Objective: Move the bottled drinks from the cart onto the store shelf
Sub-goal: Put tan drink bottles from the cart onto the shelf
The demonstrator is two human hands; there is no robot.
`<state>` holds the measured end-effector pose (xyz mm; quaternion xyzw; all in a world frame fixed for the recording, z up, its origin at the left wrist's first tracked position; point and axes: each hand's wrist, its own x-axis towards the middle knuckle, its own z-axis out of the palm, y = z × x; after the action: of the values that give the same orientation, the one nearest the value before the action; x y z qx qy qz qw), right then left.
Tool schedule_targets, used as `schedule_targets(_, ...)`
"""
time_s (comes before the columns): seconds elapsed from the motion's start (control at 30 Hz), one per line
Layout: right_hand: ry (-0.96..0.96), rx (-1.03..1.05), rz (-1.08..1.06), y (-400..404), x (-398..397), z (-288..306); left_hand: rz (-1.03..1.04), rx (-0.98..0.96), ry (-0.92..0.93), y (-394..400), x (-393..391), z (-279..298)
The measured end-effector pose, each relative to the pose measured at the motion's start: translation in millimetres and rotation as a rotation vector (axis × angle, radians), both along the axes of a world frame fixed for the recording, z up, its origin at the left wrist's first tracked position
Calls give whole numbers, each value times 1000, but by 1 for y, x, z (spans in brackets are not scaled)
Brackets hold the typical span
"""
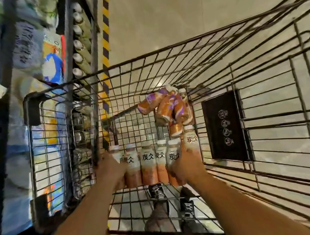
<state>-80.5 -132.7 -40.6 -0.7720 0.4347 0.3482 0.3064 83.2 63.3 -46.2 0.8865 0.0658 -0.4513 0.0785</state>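
We are looking down into a wire shopping cart (212, 64) standing on a pale tiled floor (174, 9), with the store shelf (80, 54) running along its left side. That shelf already carries a line of white-capped bottles (79, 58), and packaged goods fill the blurred racks further left.

Inside the cart, a loose heap of orange-and-purple bottles (168, 107) lies tipped against the far corner, near a black placard (225, 127) fixed to the right wall.

Nearer to us is a row of bottled drinks (149, 164), white-capped with pale labels and orange lower halves, pressed side by side. Our left hand (111, 171) grips the left end of the row and our right hand (185, 165) grips the right end, fingers curled round the outer bottles, so the whole row is squeezed between them. We cannot tell whether the row rests on the basket floor or is already lifted.

The risk we see is in that squeeze. The middle bottles are held only by pressure from the sides; if either hand relaxes, or the row bows on the way over the cart's rim, the centre ones could drop out. The swing leftward must also clear the wire wall, and a knock there could break the line or topple bottles already shelved.
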Motion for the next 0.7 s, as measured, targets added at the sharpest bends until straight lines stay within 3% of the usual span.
schedule_targets(0.2, 20, -88, 54, 8, 8, -25, 73, -18, -24, 3, -5, -33)
schedule_targets(0.33, -2, -43, -37, 8, 11, -27, 46, -50, -53, 12, 0, -35)
schedule_targets(0.53, -197, -24, -15, 9, 19, 11, 87, -112, -127, 22, 7, 6)
schedule_targets(0.7, -439, 35, -15, 14, 53, 79, 154, -243, -317, 24, 15, 76)
